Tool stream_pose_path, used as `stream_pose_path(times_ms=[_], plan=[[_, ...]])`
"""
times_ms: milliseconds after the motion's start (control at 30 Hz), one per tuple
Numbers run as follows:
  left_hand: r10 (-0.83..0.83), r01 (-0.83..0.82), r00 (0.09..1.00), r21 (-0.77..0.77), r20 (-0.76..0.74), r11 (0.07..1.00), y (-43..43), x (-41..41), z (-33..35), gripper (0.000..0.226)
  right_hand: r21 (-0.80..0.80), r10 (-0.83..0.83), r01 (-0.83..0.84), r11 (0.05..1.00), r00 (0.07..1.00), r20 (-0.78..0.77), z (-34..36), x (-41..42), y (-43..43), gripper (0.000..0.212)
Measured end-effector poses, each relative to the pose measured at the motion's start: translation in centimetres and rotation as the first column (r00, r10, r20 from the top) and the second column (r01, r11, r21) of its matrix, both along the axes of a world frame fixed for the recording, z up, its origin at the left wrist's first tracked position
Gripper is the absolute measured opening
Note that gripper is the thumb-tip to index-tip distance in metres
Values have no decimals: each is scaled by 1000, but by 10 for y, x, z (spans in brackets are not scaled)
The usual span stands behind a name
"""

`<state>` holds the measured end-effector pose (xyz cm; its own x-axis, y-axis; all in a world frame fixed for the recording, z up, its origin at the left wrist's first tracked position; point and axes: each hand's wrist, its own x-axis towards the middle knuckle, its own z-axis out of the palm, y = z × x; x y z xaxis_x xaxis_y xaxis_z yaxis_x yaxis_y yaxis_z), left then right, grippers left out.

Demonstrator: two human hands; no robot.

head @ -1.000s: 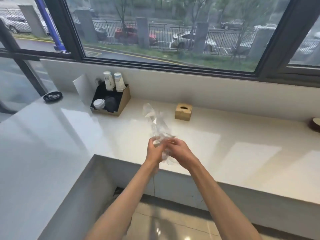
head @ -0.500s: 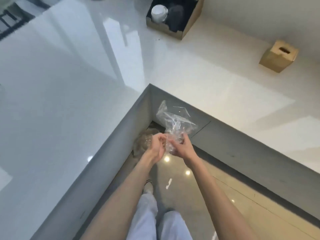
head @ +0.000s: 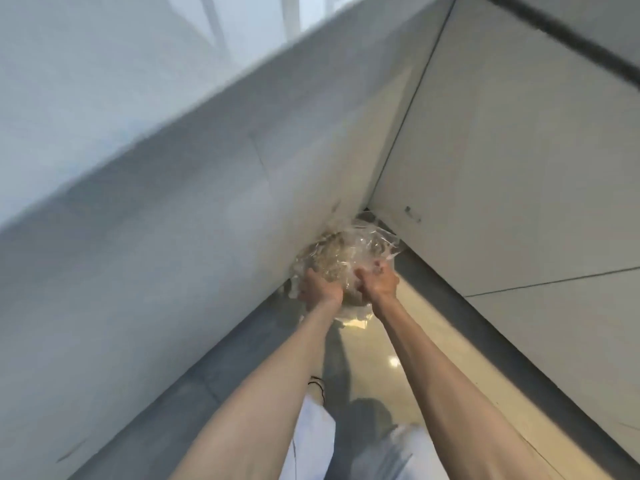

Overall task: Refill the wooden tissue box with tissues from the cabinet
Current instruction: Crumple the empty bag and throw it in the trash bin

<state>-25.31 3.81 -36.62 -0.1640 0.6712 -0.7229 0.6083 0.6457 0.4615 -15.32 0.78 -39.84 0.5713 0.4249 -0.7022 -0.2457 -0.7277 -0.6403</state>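
A person's left hand (head: pixel 318 285) and right hand (head: pixel 378 280) both grip crumpled clear plastic wrapping (head: pixel 349 252), held low over the floor in the corner between grey counter panels (head: pixel 194 216) (presumably for disposal). The wooden tissue box is out of view.

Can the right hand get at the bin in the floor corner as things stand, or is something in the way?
Probably yes. The right hand is already down at the bin, with only crumpled clear plastic between them. The left hand works beside it, not across its path.
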Motion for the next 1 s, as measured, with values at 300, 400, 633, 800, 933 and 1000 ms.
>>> stream_pose_path(times_ms=[300,400,633,800,933,1000], plan=[[41,-49,996,114,75,992,8,21,-123,77,-446,616,-456,770,716,330,-130,-8,19,26],[-41,29,996,156,78,987,1,16,-121,69,-426,525,-369,826,780,341,-142,-2,22,31],[-105,104,994,199,-3,974,3,4,-129,52,-295,476,-421,858,867,147,-195,-9,51,40],[-84,76,996,162,40,984,10,8,-145,56,-126,458,-464,877,886,-76,-317,-2,54,81],[-59,44,996,205,67,978,14,15,-155,55,-160,414,-417,895,909,-49,-205,-15,46,30],[-48,32,997,223,67,974,14,16,-157,53,-247,446,-430,868,895,7,-179,-10,49,19]])
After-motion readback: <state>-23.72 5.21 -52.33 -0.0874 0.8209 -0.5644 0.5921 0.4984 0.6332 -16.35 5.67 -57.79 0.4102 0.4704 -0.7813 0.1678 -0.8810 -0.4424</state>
